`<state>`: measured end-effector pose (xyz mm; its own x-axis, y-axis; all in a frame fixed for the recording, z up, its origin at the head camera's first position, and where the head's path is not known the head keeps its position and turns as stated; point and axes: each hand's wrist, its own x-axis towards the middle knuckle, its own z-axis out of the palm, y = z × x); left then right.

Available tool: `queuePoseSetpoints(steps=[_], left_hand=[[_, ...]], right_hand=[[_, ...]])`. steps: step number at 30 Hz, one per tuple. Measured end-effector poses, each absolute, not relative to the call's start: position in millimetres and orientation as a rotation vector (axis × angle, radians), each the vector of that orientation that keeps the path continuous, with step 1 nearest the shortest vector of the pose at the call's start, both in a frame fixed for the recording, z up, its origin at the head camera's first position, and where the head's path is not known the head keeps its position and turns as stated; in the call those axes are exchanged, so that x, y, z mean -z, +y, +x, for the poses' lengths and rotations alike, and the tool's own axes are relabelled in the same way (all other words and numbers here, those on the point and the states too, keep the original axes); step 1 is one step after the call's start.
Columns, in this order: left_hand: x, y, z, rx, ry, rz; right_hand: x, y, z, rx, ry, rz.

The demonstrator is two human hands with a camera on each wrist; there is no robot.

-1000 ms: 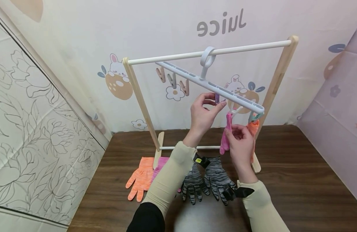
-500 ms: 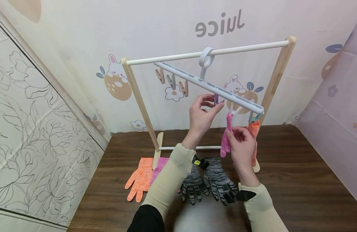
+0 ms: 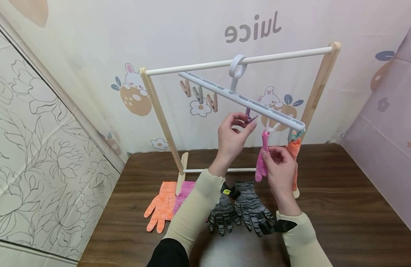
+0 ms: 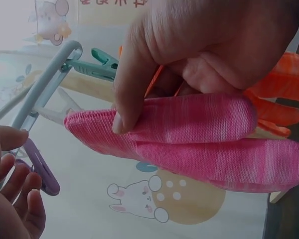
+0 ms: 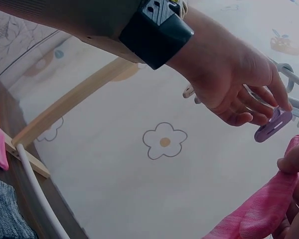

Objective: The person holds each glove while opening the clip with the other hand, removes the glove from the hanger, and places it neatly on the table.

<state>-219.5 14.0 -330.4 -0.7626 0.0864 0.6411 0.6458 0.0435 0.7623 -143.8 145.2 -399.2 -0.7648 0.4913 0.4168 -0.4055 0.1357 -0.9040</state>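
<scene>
My left hand [image 3: 230, 137] pinches a purple clothespin [image 5: 273, 124] under the white clip hanger [image 3: 225, 90]; in the left wrist view its fingers stand at the left edge, around the clothespin. My right hand [image 3: 282, 170] grips a pink knit glove [image 4: 199, 144] between thumb and fingers. The glove's cuff meets a white clothespin [image 3: 273, 127] hanging from the same hanger. Beside it, an orange glove [image 3: 293, 148] hangs from a teal clothespin [image 4: 92, 68] at the hanger's near end. Part of the right fingers is hidden behind the pink glove.
A wooden rack with a white top rod [image 3: 279, 56] bears the hanger. Several clothespins [image 3: 198, 94] dangle from the far half. On the brown table [image 3: 342, 207] lie another orange glove [image 3: 162, 207], another pink glove [image 3: 182, 194] and two grey-black gloves [image 3: 250, 204], partly behind my forearms.
My left fingers have moved slightly down with the purple clothespin, which now tilts instead of hanging nearly upright. The right hand has shifted a little to the right and still holds the pink glove.
</scene>
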Motion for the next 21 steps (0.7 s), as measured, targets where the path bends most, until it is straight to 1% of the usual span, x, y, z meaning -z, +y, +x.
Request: queuePoseSetpoints(steps=[11, 21], left_hand=[[326, 20, -210, 1.675, -1.924, -0.868], [322, 31, -202, 1.574, -1.996, -0.921]], right_hand=[[399, 148, -143, -1.731, -1.750, -0.056], [397, 151, -141, -1.725, -1.786, -0.047]])
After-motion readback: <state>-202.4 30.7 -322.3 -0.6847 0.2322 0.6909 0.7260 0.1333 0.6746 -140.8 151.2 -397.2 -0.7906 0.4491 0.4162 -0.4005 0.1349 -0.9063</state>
